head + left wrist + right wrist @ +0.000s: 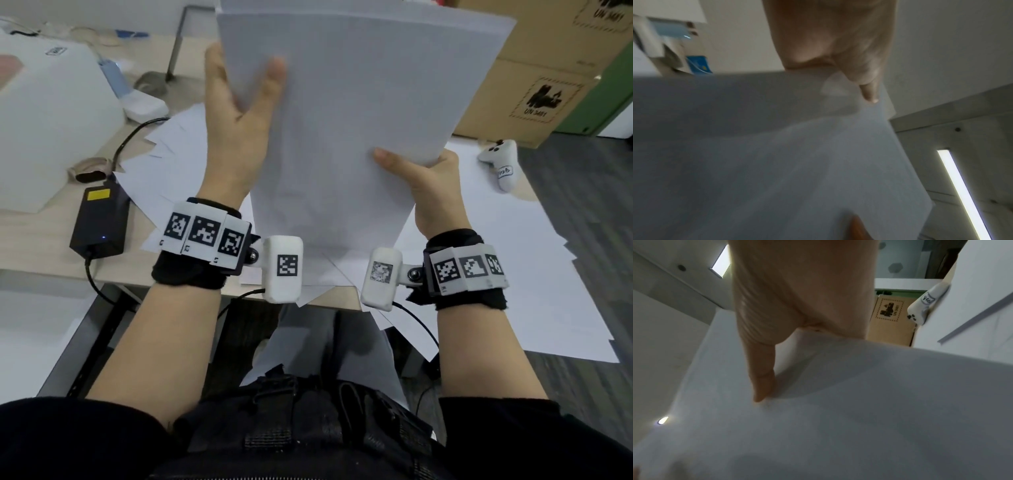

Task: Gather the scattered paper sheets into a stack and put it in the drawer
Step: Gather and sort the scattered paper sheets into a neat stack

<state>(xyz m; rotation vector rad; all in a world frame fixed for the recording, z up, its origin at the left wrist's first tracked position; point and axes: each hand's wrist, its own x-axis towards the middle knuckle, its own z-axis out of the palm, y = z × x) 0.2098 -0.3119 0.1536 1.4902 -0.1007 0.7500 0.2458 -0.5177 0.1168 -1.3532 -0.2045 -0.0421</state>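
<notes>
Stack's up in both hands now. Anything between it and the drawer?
Cannot say: no drawer shows in any view. The stack is held upright above the desk, left hand on its left edge, right hand at its lower right. More loose sheets lie below.

left hand (pixel 236 113): raised, thumb pinching | right hand (pixel 428 185): raised, thumb pinching

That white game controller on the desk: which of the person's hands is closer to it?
The right hand is nearer: it grips the paper stack's right edge, just left of the controller. The left hand holds the stack's far-left side.
</notes>
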